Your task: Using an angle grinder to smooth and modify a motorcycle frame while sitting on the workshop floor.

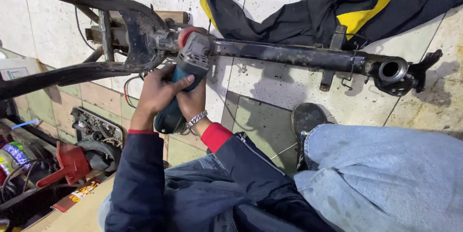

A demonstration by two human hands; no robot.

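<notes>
Both hands [173, 94] clenched, fingers [185, 83] curled

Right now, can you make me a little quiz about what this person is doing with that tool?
1. True or false: both hands hold the angle grinder.
2. What does the grinder's head press against? A) the black metal frame B) the black and yellow jacket C) the shoe
3. Fill in: the right hand wears a silver ____ at the wrist.

Key: 1 true: the left hand grips it too. 2 A. 3 bracelet.
</notes>
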